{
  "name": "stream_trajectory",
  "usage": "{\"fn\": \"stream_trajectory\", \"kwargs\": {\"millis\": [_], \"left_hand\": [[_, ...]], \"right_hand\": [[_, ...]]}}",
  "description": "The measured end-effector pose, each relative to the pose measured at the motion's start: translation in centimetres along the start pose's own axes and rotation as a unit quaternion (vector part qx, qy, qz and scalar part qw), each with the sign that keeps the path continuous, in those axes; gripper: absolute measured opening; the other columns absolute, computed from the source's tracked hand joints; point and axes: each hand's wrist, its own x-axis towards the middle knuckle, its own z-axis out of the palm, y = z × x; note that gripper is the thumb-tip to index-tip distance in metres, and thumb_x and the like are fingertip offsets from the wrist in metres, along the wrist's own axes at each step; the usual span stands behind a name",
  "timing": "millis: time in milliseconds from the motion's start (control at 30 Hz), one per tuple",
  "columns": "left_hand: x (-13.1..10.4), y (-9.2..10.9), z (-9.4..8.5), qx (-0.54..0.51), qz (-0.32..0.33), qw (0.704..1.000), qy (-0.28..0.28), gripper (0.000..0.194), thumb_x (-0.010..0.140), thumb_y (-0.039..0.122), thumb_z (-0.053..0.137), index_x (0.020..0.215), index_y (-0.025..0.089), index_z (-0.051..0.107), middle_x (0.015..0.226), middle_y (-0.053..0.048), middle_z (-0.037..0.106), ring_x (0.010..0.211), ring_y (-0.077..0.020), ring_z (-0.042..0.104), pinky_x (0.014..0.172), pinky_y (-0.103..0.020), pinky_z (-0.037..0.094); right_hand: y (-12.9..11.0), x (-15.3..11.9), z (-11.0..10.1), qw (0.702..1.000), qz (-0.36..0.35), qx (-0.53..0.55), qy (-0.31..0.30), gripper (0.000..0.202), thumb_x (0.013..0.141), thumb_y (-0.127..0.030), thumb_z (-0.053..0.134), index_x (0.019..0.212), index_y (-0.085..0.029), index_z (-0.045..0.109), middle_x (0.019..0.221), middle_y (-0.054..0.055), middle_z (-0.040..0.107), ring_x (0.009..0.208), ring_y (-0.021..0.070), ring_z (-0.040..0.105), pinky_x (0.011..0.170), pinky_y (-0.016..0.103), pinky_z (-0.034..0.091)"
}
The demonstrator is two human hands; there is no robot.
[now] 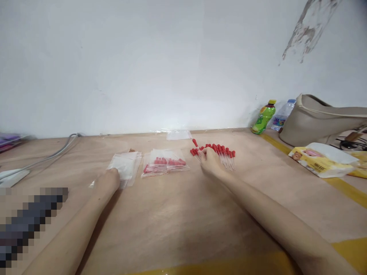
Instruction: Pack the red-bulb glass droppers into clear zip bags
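Note:
My right hand (pixel 210 161) pinches a dropper with a red bulb (pixel 195 143), tilted with the bulb up. Around and behind that hand lies a row of similar red-bulbed droppers (pixel 219 148), their clear tubes pointing toward me. My left hand (pixel 107 182) is closed at the left edge of a stack of clear zip bags (pixel 124 163). A bit of clear plastic bag (pixel 91 185) sticks out beside it; the fingertips are hidden. Between my hands lie filled zip bags (pixel 164 163) with red-bulbed droppers inside, overlapping one another.
Against the wall lies a flat clear bag (pixel 179 135). At right stand a green bottle (pixel 264 117), a clear bottle (pixel 282 116) and a beige bag (pixel 315 122), with a yellow tissue pack (pixel 321 162) in front. A grey cable (pixel 61 151) runs along the left.

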Motion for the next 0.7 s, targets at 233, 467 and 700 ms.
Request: {"fn": "stream_trajectory", "kwargs": {"millis": [233,467,700], "left_hand": [[-2.6,4.8,-3.6,-0.065,0.121,0.982,0.131,0.029,0.086,0.011,0.030,0.101,0.014,0.055,0.095,-0.012,0.062,0.100,-0.0285,0.056,0.084,-0.041,0.042],[-8.7,11.9,-1.1,-0.208,0.501,0.838,0.061,0.028,0.091,0.022,0.035,0.112,0.017,0.053,0.116,-0.007,0.058,0.111,-0.0190,0.051,0.101,-0.040,0.034],[-9.1,12.5,-0.4,-0.224,0.460,0.858,-0.042,0.044,0.089,0.040,0.042,0.128,0.021,0.042,0.136,-0.009,0.038,0.127,-0.0230,0.032,0.105,-0.046,0.026]], "right_hand": [[4.0,-3.7,-0.8,0.938,-0.009,0.340,0.061,0.044,0.074,-0.034,0.055,0.109,-0.021,0.032,0.062,-0.007,0.047,0.044,0.0076,0.046,0.042,0.019,0.037],[3.3,-5.5,-1.6,0.884,0.114,0.452,-0.018,0.081,0.064,-0.023,0.060,0.129,-0.024,0.011,0.062,-0.011,0.045,0.035,0.0067,0.046,0.029,0.017,0.036],[3.0,-5.8,-1.9,0.872,0.135,0.470,-0.031,0.101,0.061,-0.020,0.064,0.135,-0.025,-0.004,0.059,-0.011,0.048,0.039,0.0108,0.054,0.034,0.020,0.045]]}}
